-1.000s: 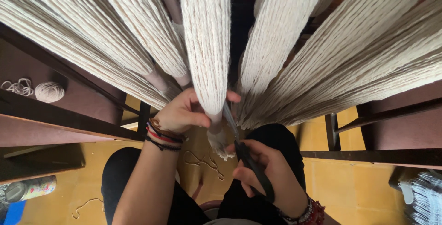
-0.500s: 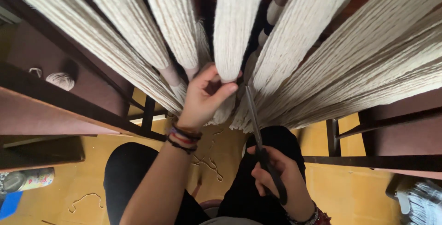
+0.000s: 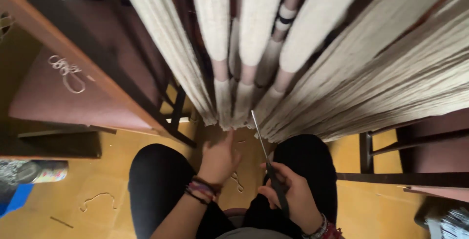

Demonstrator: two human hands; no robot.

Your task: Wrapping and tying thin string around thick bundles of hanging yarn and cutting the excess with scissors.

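Dropped from the yarn bundles (image 3: 229,97), our left hand (image 3: 218,158) hangs spread, empty; right hand (image 3: 290,200) grips scissors (image 3: 266,158), trimming ends next needs re-gathering.

Both arms are bare, and no sleeves are seen. On the wrist of the left hand (image 3: 218,160), a stack of thin bands is worn. The bands are dark, red and purple, and they sit close together. On the wrist of the right hand (image 3: 293,200), a string of small beads is worn, with a red band beside it. Black trousers are worn on both legs. A bit of grey cloth is seen at the bottom edge.
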